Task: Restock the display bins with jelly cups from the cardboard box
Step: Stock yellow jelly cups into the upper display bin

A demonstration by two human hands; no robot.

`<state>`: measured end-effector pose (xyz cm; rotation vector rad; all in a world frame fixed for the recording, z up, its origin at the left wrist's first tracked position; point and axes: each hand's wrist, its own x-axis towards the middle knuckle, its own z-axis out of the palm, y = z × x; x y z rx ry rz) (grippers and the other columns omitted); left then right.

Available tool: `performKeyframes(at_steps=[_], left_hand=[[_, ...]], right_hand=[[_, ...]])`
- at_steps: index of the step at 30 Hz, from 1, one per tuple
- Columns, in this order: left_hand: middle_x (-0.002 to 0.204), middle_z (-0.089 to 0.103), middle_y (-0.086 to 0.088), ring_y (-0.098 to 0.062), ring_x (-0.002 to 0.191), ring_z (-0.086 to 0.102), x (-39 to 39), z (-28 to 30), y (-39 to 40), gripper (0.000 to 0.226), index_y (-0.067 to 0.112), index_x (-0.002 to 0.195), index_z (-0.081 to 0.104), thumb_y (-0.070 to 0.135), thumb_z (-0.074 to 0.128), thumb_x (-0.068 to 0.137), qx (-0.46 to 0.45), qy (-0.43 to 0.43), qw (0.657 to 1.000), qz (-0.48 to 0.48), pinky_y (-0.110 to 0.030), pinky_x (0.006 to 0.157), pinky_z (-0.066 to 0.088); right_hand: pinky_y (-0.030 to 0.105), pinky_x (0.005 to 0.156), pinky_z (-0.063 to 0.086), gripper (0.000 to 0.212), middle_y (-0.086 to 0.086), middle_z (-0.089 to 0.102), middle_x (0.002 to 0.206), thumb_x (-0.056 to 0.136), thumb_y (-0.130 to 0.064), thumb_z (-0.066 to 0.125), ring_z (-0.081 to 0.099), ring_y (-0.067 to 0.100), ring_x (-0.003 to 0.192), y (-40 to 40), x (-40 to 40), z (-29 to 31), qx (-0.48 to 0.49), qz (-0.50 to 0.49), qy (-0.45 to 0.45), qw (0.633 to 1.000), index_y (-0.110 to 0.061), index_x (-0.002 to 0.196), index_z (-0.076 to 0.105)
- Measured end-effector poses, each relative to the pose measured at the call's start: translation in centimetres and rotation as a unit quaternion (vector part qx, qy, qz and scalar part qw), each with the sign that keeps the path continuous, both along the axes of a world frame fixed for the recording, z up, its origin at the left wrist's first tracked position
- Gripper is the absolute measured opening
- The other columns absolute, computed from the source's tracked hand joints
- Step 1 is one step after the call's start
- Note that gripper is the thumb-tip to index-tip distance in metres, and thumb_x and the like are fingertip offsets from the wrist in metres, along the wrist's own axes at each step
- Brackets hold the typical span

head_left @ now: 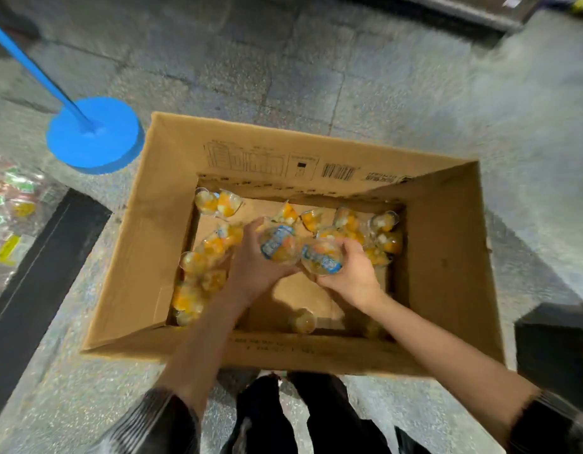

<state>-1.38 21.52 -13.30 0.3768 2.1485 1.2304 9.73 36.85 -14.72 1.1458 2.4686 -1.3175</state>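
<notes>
Head view: you look down into one open cardboard box (293, 244) standing on a speckled floor (283, 70), with both of your forearms reaching in from the near side. Your left hand (254, 263) curls round one jelly cup (278, 245), lid up, held above the box bottom; your right hand (350, 273) curls round a second cup (322, 258), and the two held cups sit just beside each other at the middle of the box. Both lids are blue and white; their print is too blurred to read. Loose cups (205, 257) of orange and pale fruit lie on the box bottom: roughly eight along the left wall, roughly eight more along the far wall and right corner, and one alone near the front wall; the blur prevents an exact count. The inner face of the far flap carries a printed table, one barcode (338, 172) and some lettering, none of it legible. Left of the box stands one blue round base (96, 136) with one blue pole rising from it. At the far left edge lie clear packets with green and yellow labels (11, 204), unreadable, beside a dark strip.
</notes>
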Motion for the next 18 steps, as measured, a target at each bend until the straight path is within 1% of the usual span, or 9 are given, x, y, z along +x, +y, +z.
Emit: performKeyframes(at_steps=[2,4,6,8,10,11,14,16,18], left_hand=[[0.121,0.051,0.003,-0.02,0.113,0.055,1.0,3.0,2.2,0.102,0.007,0.133,0.032,0.02,0.092,0.052,0.053,0.026,0.998,-0.034,-0.039,0.101,0.043],[0.113,0.055,0.003,-0.003,0.099,0.057,1.9,6.3,4.8,0.091,0.006,0.123,0.037,0.015,0.092,0.051,0.109,0.037,0.992,-0.058,-0.025,0.093,0.045],[0.107,0.054,0.008,0.011,0.09,0.054,2.8,10.2,7.9,0.085,0.015,0.117,0.036,0.01,0.092,0.053,0.157,0.047,0.981,-0.1,-0.006,0.081,0.042],[0.108,0.053,0.007,0.002,0.091,0.054,4.0,14.0,11.2,0.083,0.019,0.118,0.035,0.004,0.089,0.057,0.188,0.047,0.97,-0.149,0.0,0.077,0.036],[0.107,0.05,0.01,-0.005,0.096,0.052,5.8,18.0,14.5,0.08,0.016,0.12,0.035,0.002,0.087,0.061,0.228,0.05,0.953,-0.195,0.001,0.077,0.036],[0.105,0.049,0.014,-0.005,0.096,0.051,7.0,19.8,16.3,0.079,0.016,0.12,0.035,0.002,0.086,0.062,0.245,0.057,0.944,-0.212,0.001,0.077,0.036],[0.105,0.05,0.013,-0.01,0.098,0.052,11.6,24.9,20.9,0.078,0.022,0.118,0.038,0.009,0.088,0.061,0.288,0.074,0.916,-0.268,-0.008,0.08,0.04],[0.109,0.054,0.007,-0.018,0.101,0.058,15.5,27.7,23.5,0.078,0.029,0.115,0.041,0.02,0.091,0.055,0.315,0.069,0.894,-0.311,-0.024,0.087,0.046],[0.11,0.056,0.006,-0.017,0.103,0.06,20.2,30.6,25.7,0.08,0.029,0.117,0.042,0.02,0.092,0.054,0.343,0.066,0.867,-0.356,-0.03,0.091,0.047]], right_hand=[[0.015,0.077,0.036,0.069,0.0,0.058,0.108,0.058,-0.021,0.089,0.057,0.017,0.103,1.6,1.1,4.6,0.016,-0.034,0.047,0.998,-0.012,0.114,0.049],[0.016,0.074,0.037,0.077,-0.003,0.058,0.104,0.053,-0.031,0.09,0.059,0.017,0.1,3.0,2.6,9.3,0.037,-0.072,0.087,0.993,-0.012,0.114,0.046],[0.021,0.082,0.042,0.089,-0.005,0.056,0.107,0.051,-0.033,0.092,0.06,0.018,0.103,4.7,4.7,13.6,0.066,-0.109,0.121,0.984,-0.008,0.122,0.044],[0.027,0.095,0.045,0.107,-0.005,0.057,0.118,0.049,-0.033,0.094,0.058,0.016,0.113,6.5,7.4,17.6,0.078,-0.129,0.159,0.976,-0.016,0.136,0.034],[0.032,0.101,0.045,0.12,-0.002,0.058,0.127,0.048,-0.04,0.089,0.058,0.015,0.117,8.2,10.7,21.6,0.083,-0.136,0.182,0.97,-0.03,0.145,0.02],[0.032,0.1,0.046,0.117,-0.001,0.057,0.128,0.052,-0.036,0.086,0.058,0.015,0.116,8.9,12.5,23.5,0.092,-0.146,0.184,0.968,-0.029,0.146,0.018],[0.008,0.09,0.044,0.09,-0.002,0.055,0.119,0.068,-0.002,0.081,0.056,0.011,0.107,10.7,18.6,28.9,0.165,-0.198,0.189,0.947,-0.011,0.142,0.031],[0.004,0.083,0.042,0.079,-0.005,0.055,0.11,0.064,0.002,0.083,0.055,0.002,0.099,11.0,23.3,31.8,0.234,-0.25,0.206,0.917,-0.008,0.131,0.041],[0.004,0.077,0.042,0.07,-0.013,0.055,0.098,0.06,-0.001,0.087,0.054,-0.013,0.086,10.8,28.2,34.2,0.284,-0.306,0.216,0.883,-0.012,0.115,0.045]])
